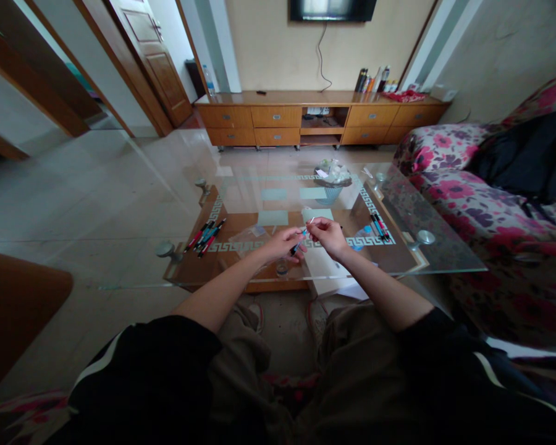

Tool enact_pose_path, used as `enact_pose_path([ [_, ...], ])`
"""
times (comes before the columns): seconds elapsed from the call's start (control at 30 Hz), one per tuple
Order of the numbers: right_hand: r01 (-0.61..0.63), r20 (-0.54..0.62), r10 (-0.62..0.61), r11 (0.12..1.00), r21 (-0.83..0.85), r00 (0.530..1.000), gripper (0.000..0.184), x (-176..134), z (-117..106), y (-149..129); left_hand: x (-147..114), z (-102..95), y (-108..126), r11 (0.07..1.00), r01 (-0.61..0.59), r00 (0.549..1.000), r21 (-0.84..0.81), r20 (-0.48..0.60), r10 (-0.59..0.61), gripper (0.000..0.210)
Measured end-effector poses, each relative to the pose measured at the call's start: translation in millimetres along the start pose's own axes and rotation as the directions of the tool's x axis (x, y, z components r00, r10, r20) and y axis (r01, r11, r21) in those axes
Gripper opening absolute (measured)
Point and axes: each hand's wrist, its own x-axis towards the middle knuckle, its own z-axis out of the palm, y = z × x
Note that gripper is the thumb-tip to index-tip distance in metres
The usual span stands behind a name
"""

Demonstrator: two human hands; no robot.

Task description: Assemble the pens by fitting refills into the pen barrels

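Over the glass table, my left hand point(285, 245) is closed around a slim pen point(297, 247) with a dark end and a bit of blue. My right hand point(328, 237) meets it at the pen's upper end, thumb and fingers pinched. From that pinch a thin pale piece point(312, 220) sticks up; whether it is joined to the pen I cannot tell. A group of pens point(206, 238) in red, blue and black lies to the left. Several similar pens point(380, 227) lie to the right.
The glass table point(445, 262) has a patterned border and round metal fittings. A clear plastic bag point(248, 240) lies left of my hands. A filled basket point(327, 193) stands toward the far side. Beyond is a wooden cabinet point(277, 117); a floral sofa point(463, 191) is at right.
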Motion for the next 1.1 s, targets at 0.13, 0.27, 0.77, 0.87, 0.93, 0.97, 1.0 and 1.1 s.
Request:
enact_pose_path([
  [0.13, -0.018, -0.006, 0.018, 0.999, 0.03, 1.0, 0.035, -1, 1, -1, 0, -0.8, 0, 0.999, 0.037, 0.999, 0.013, -0.009, -0.037, 0.038],
  [0.27, -0.033, -0.002, 0.033, 0.999, 0.026, 0.999, 0.032, 0, 1, -1, 2, -3.0, -3, 1.0, 0.006, 1.0, 0.012, 0.006, -0.006, 0.036],
  [0.77, 0.018, -0.011, -0.018, 1.0, -0.026, 1.0, 0.035, 4, -5, 7, 8, -7.2, -14, 0.998, -0.06, 0.998, 0.019, 0.008, 0.059, 0.032],
  [0.87, 0.001, -0.011, -0.002, 1.0, -0.026, 1.0, 0.035, 3, -4, 6, 8, -7.5, -13, 0.997, -0.068, 0.998, 0.029, -0.004, 0.068, 0.032],
  [0.93, -0.005, -0.001, 0.005, 0.999, -0.034, 1.0, 0.036, 1, -2, 5, 8, -7.1, -12, 0.996, -0.076, 0.997, 0.048, -0.023, 0.077, 0.032],
  [0.97, -0.007, 0.006, 0.007, 0.999, -0.038, 1.0, 0.036, 1, -2, 5, 7, -6.7, -11, 0.996, -0.077, 0.996, 0.054, -0.029, 0.078, 0.032],
  [1.0, -0.007, 0.014, 0.007, 0.999, -0.042, 1.0, 0.037, 0, -1, 4, 6, -6.2, -11, 0.996, -0.075, 0.997, 0.056, -0.031, 0.076, 0.032],
  [1.1, 0.002, 0.021, -0.001, 0.999, -0.044, 1.0, 0.037, 0, -1, 4, 5, -4.7, -9, 0.997, -0.065, 0.998, 0.047, -0.015, 0.065, 0.032],
])
